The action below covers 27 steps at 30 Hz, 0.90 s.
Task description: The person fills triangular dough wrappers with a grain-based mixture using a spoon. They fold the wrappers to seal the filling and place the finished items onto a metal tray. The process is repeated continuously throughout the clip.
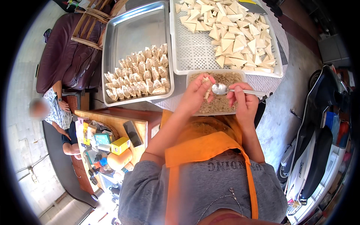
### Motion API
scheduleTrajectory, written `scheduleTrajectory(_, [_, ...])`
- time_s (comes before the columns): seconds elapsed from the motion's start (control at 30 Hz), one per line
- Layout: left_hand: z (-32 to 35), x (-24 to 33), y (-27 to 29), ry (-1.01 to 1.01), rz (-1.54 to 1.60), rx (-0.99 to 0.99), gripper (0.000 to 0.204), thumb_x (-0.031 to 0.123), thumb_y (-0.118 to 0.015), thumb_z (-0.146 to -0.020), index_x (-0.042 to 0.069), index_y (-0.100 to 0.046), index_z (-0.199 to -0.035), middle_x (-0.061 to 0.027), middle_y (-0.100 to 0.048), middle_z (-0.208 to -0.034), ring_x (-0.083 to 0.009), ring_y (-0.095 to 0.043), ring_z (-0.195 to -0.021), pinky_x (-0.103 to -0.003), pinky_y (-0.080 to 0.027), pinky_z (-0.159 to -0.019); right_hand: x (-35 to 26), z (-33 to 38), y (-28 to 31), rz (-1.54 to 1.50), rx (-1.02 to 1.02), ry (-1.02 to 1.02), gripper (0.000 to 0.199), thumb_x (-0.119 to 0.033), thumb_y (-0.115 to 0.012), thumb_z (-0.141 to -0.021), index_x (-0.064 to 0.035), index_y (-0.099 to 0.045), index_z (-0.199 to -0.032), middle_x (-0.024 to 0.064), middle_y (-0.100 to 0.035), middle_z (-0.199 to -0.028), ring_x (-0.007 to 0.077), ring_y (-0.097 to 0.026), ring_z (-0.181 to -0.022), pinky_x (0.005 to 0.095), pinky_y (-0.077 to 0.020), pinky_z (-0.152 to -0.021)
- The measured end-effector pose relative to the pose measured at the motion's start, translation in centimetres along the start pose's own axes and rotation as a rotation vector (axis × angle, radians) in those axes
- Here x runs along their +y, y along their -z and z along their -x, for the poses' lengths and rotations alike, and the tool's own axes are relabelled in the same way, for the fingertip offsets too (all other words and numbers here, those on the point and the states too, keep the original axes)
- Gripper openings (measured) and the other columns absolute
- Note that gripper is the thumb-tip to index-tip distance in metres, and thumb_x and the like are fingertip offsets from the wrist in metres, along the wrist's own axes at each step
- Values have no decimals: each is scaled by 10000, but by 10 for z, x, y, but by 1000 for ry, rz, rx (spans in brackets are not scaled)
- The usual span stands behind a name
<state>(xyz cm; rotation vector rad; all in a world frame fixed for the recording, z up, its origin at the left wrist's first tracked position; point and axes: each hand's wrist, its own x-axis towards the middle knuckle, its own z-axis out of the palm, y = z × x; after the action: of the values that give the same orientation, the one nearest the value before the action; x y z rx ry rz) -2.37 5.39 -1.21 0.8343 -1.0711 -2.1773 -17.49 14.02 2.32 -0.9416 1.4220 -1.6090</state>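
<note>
My left hand (196, 94) holds a pale tofu pocket (206, 89) over a white tub of brown minced filling (220, 104). My right hand (244, 102) grips a metal spoon (220, 89) by its handle, the bowl pointing at the pocket. Both hands hover just above the tub. A steel tray (131, 33) to the left holds rows of filled pockets (138, 77). Behind the tub, a white perforated tray (195, 56) carries a heap of plain triangular tofu pieces (234, 33).
A person sits at the left on a dark couch (63, 52). A low wooden table (112, 123) with boxes, a phone and bottles stands below the trays. A scooter (318, 142) is parked at the right. Wooden chair (92, 22) at top left.
</note>
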Motion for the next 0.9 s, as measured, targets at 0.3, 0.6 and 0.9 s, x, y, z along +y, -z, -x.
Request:
scheduleTrajectory(0.3, [1, 2, 3, -2, 87, 55, 338, 331, -333, -1031, 68, -542, -1062, -23, -540, -932, -145, -531, -838, -304, -464, -728, 0, -4, 0, -2, 22, 0, 161, -123, -494, -971, -18, -614, -958, 35, -605, -710, 49, -497, -539, 191, -410, -484])
scheduleTrajectory(0.6, [7, 10, -5, 41, -176, 63, 537, 493, -173, -1023, 84, -507, -1124, -18, -543, -935, -135, -503, -812, -285, -433, -710, 20, 1, -19, 228, -16, 135, 169, -117, -492, -966, -6, -599, -896, 40, -617, -701, 86, -542, -536, 232, -430, -476])
scheduleTrajectory(0.9, [8, 18, -2, -88, -242, 67, 620, 547, -111, -1002, 80, -506, -1104, -31, -524, -883, -146, -482, -798, -288, -419, -757, 21, 4, -15, -18, -68, -147, 184, -138, -483, -979, -5, -601, -934, 29, -582, -674, 60, -492, -510, 202, -403, -459])
